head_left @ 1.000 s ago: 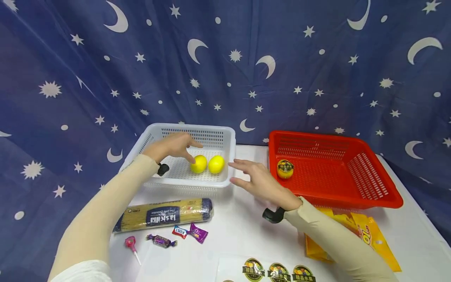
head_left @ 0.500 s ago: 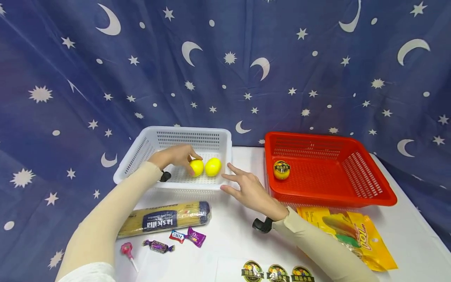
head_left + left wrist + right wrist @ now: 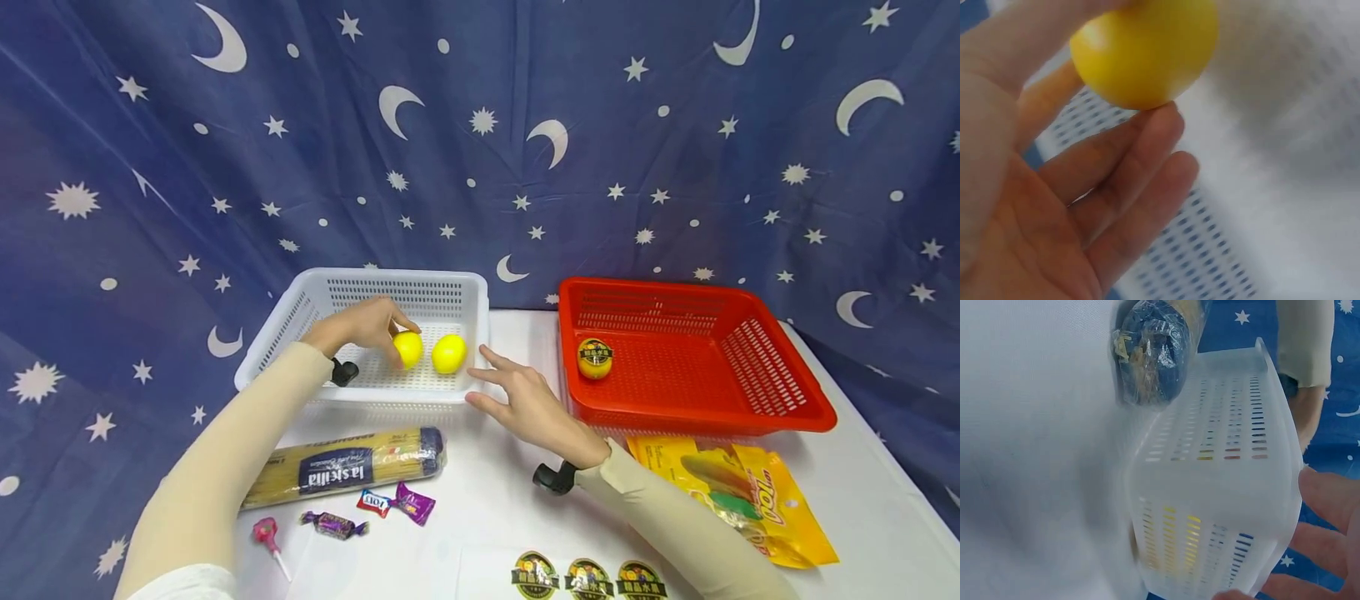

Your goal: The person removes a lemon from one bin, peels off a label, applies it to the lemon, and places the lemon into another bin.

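My left hand (image 3: 390,333) reaches into the white basket (image 3: 300,312) and its fingers curl round a yellow ball (image 3: 408,347). The left wrist view shows that ball (image 3: 1147,50) pinched between my thumb side and fingertips (image 3: 1160,134). A second yellow ball (image 3: 448,353) lies just to its right in the basket. My right hand (image 3: 517,396) hovers with fingers spread beside the basket's front right corner, holding nothing. In the right wrist view its fingers (image 3: 1329,509) are next to the white basket (image 3: 1222,487).
A red basket (image 3: 757,367) on the right holds a yellow ball with a sticker (image 3: 595,358). On the white table lie a spaghetti pack (image 3: 345,467), wrapped candies (image 3: 397,502), a lollipop (image 3: 264,531), a yellow snack bag (image 3: 750,492) and a sticker sheet (image 3: 585,577).
My left hand's fingers went from touching the left yellow ball to curling round it. My right hand drew a little closer to the white basket's corner.
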`<move>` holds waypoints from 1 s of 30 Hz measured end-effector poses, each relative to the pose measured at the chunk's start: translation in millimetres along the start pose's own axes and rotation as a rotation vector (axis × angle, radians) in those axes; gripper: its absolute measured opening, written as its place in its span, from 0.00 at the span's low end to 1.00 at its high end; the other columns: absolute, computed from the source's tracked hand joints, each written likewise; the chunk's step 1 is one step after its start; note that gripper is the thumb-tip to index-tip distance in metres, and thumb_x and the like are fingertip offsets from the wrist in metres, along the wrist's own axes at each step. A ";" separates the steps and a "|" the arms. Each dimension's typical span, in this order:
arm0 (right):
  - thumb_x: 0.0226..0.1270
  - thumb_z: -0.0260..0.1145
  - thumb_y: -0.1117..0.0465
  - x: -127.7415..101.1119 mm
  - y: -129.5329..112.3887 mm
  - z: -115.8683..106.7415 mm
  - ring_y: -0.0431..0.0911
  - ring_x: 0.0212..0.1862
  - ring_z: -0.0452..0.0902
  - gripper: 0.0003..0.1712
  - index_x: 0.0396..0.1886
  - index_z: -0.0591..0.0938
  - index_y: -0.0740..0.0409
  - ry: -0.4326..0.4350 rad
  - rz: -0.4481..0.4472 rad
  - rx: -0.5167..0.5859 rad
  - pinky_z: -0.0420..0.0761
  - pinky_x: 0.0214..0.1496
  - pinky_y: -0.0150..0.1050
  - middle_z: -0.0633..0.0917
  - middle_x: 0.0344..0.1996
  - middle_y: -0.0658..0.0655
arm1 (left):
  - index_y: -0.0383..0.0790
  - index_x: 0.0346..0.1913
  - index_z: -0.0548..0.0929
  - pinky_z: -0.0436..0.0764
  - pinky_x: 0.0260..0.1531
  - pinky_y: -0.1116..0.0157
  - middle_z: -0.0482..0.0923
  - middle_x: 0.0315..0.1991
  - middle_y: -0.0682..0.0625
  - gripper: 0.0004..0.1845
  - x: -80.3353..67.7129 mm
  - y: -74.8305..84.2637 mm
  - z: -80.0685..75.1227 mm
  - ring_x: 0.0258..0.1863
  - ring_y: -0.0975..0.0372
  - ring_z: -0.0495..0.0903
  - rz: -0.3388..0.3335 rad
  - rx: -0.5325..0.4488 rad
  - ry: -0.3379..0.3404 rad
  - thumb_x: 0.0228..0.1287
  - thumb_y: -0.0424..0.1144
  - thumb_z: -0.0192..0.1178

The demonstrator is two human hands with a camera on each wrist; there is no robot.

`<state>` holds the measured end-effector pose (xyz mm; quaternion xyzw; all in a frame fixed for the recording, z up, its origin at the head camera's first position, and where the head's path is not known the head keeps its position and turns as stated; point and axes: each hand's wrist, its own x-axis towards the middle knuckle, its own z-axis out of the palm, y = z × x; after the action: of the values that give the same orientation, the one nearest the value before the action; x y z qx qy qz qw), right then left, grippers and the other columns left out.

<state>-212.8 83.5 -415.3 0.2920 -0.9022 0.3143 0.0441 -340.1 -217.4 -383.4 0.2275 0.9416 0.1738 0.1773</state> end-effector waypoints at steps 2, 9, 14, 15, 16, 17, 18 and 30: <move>0.69 0.71 0.49 -1.1 1.0 -0.9 0.59 0.73 0.72 0.27 0.65 0.83 0.55 -0.003 -0.005 0.009 0.72 0.73 0.58 0.70 0.76 0.62 | 0.48 0.62 0.85 0.84 0.52 0.54 0.88 0.56 0.44 0.38 -9.3 3.9 -11.5 0.52 0.52 0.87 0.031 -0.019 0.048 0.40 0.45 0.85; 0.68 0.72 0.54 -11.6 2.7 -9.5 0.58 0.71 0.75 0.33 0.71 0.77 0.56 0.013 0.020 0.083 0.81 0.64 0.52 0.71 0.75 0.61 | 0.54 0.63 0.85 0.84 0.42 0.62 0.88 0.56 0.49 0.39 -72.2 33.7 -38.8 0.47 0.55 0.87 0.089 -0.098 0.257 0.42 0.44 0.85; 0.68 0.72 0.56 -39.0 4.7 -21.9 0.56 0.71 0.75 0.34 0.72 0.76 0.56 0.033 0.051 0.228 0.84 0.59 0.46 0.76 0.72 0.60 | 0.57 0.63 0.85 0.86 0.33 0.66 0.90 0.49 0.52 0.39 -121.8 63.3 3.0 0.38 0.59 0.85 0.118 -0.254 0.390 0.40 0.46 0.86; 0.68 0.72 0.56 -46.4 6.1 -24.3 0.55 0.71 0.75 0.33 0.71 0.76 0.56 0.031 0.056 0.255 0.84 0.59 0.46 0.77 0.71 0.59 | 0.56 0.62 0.85 0.85 0.30 0.67 0.90 0.47 0.52 0.40 -129.1 70.4 16.4 0.34 0.60 0.85 0.129 -0.307 0.403 0.39 0.46 0.86; 0.69 0.72 0.56 -53.9 7.3 -26.6 0.55 0.70 0.76 0.32 0.71 0.76 0.55 0.026 0.060 0.281 0.84 0.59 0.45 0.78 0.70 0.58 | 0.55 0.62 0.85 0.85 0.27 0.67 0.90 0.45 0.51 0.40 -135.0 77.5 30.5 0.29 0.60 0.84 0.148 -0.360 0.413 0.39 0.46 0.86; 0.69 0.72 0.55 -61.5 8.8 -28.3 0.55 0.69 0.77 0.32 0.70 0.76 0.54 0.018 0.068 0.301 0.84 0.59 0.44 0.79 0.69 0.57 | 0.55 0.62 0.85 0.83 0.25 0.67 0.90 0.44 0.50 0.40 -139.3 85.1 44.8 0.26 0.61 0.83 0.155 -0.423 0.409 0.39 0.45 0.86; 0.69 0.72 0.54 -69.0 10.5 -29.4 0.55 0.68 0.78 0.31 0.70 0.77 0.53 0.011 0.075 0.322 0.85 0.59 0.43 0.80 0.68 0.57 | 0.55 0.62 0.85 0.82 0.22 0.67 0.90 0.43 0.49 0.39 -141.8 92.9 58.4 0.24 0.61 0.82 0.159 -0.489 0.400 0.39 0.44 0.86; 0.71 0.68 0.48 -116.1 28.4 -8.7 0.61 0.62 0.82 0.34 0.71 0.75 0.59 -0.148 0.135 0.388 0.87 0.55 0.43 0.80 0.68 0.64 | 0.52 0.61 0.86 0.72 0.17 0.72 0.91 0.32 0.53 0.38 -83.7 150.7 170.2 0.15 0.71 0.77 0.116 -0.487 0.291 0.40 0.51 0.85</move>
<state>-133.6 164.5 -454.3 0.2563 -0.8432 0.4618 -0.1005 -144.7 -90.5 -449.8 0.2045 0.8730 0.4355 0.0796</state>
